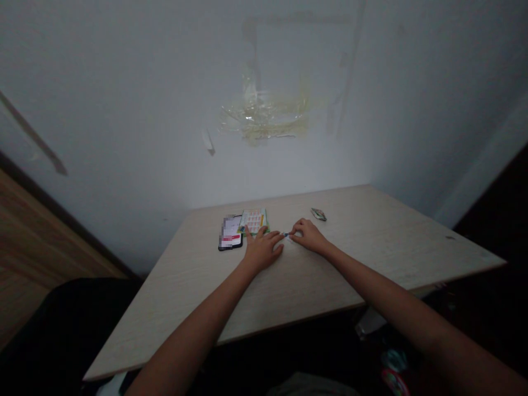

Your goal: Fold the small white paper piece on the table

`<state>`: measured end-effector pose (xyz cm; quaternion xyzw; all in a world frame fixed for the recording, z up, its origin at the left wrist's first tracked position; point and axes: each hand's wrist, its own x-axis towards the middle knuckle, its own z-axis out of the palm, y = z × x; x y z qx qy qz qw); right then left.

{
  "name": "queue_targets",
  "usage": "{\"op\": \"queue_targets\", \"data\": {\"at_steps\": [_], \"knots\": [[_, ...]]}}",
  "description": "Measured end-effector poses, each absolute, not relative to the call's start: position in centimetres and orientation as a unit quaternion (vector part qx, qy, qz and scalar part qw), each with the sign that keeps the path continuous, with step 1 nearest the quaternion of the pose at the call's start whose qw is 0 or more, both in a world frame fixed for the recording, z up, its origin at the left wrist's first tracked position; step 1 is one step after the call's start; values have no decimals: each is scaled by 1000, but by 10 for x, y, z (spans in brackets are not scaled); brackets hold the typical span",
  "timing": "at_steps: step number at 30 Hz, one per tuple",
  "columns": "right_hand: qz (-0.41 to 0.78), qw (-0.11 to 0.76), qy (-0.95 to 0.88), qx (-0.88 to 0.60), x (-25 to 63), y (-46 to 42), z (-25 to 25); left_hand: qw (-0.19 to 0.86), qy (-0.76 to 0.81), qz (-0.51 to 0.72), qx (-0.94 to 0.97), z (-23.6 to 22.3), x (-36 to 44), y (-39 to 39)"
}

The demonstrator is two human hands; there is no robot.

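Note:
My left hand (262, 248) rests on the pale wooden table (198, 297), its fingers pinched on one end of a small thin object (285, 235). My right hand (308, 234) has its fingers pinched on the other end of the same object. The object is too small to name. Just beyond my left hand lies a green-edged card with an orange grid (253, 220). A black phone (230, 233) lies to the left of that card.
A small crumpled wrapper (318, 214) lies on the table beyond my right hand. A white wall with old tape marks (264, 118) stands right behind the table. A dark chair or bag (61, 330) is at the lower left.

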<state>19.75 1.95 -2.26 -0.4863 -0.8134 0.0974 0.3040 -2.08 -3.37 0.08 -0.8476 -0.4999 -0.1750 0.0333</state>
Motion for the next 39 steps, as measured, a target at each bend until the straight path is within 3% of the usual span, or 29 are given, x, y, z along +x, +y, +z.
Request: {"op": "queue_targets", "data": {"at_steps": [11,39], "knots": [[87,315,-818,-474,198,23,-27,80,-470,-186,-859,-2,-21,-36],[110,336,-810,-469,199,24,-29,57,-424,-167,-888,-7,-28,-27]]}}
